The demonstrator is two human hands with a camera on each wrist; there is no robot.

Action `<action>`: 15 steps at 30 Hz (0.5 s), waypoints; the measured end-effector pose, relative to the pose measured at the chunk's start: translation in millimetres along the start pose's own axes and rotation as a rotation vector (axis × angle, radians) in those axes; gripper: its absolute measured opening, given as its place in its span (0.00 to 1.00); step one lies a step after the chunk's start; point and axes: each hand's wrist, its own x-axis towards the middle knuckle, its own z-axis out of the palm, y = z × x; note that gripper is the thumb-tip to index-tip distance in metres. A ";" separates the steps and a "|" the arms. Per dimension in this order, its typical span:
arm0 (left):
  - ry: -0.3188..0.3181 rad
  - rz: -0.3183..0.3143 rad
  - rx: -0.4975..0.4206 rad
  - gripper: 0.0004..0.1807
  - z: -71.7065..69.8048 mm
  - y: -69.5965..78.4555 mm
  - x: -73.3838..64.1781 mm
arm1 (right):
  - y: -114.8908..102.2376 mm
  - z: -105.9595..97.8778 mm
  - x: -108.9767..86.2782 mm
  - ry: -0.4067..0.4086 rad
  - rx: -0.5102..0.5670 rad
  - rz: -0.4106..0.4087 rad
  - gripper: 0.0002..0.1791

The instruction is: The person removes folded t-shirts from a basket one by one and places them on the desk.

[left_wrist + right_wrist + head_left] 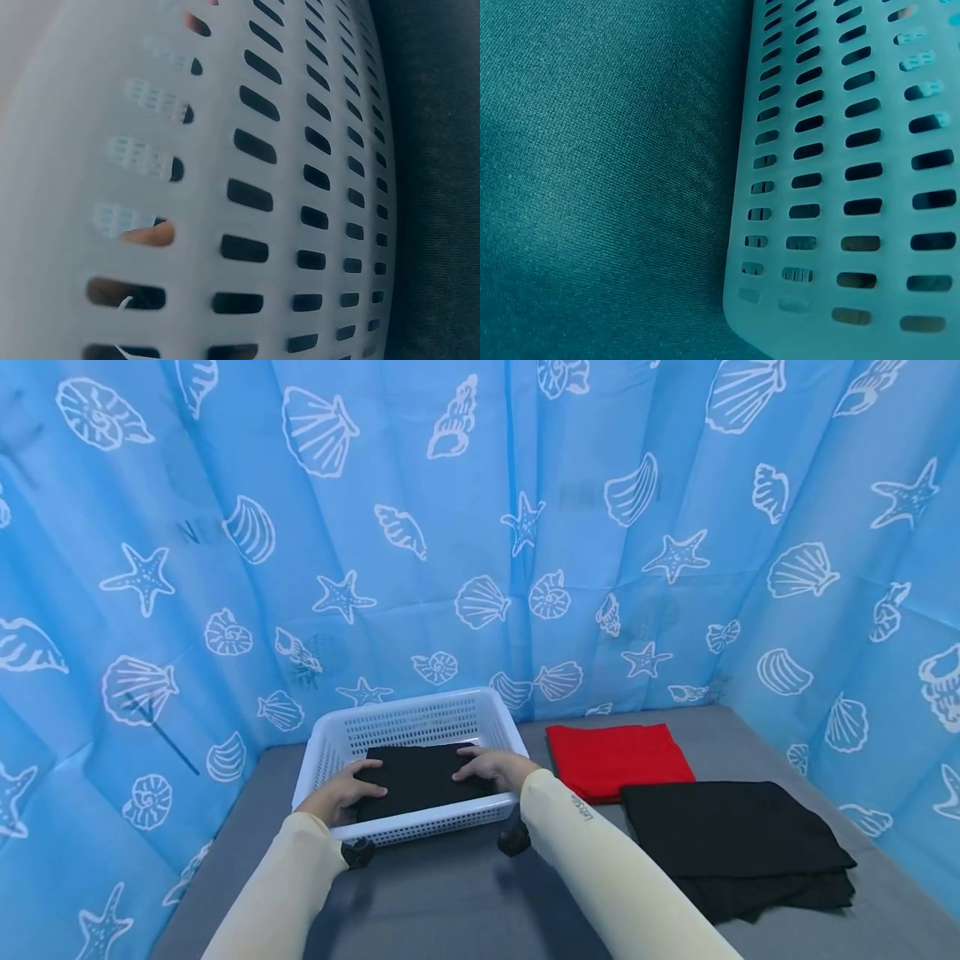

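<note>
A folded black cloth (420, 781) lies inside a white plastic basket (408, 703) with slotted walls. My left hand (347, 789) reaches over the basket's front left side, its thumb and fingers spread apart at the cloth's left edge. At the right part of the cloth, my right hand (495, 768) rests with fingers extended over its top. In the left wrist view the basket wall (281, 202) fills most of the picture, and only bits of skin show through the slots. The right wrist view also shows mainly the basket wall (832, 195), hiding the fingers.
Right of the basket, a folded red cloth (618, 760) lies on the grey table covering (435, 902). In front of it and farther right is a stack of folded black cloth (727, 831), partly overlapping the red one. A blue seashell-print curtain (480, 543) encloses the table's back and sides.
</note>
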 end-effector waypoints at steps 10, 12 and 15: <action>0.011 0.008 -0.068 0.36 -1.1 0.4 1.3 | -1.0 0.8 -3.3 0.031 0.035 0.012 0.36; 0.009 0.012 -0.113 0.36 -1.2 0.4 3.1 | -0.7 -0.4 -2.1 0.013 0.060 0.011 0.37; 0.008 0.021 -0.175 0.36 -0.9 -0.1 5.5 | 0.1 -1.3 -0.3 -0.004 0.081 0.005 0.38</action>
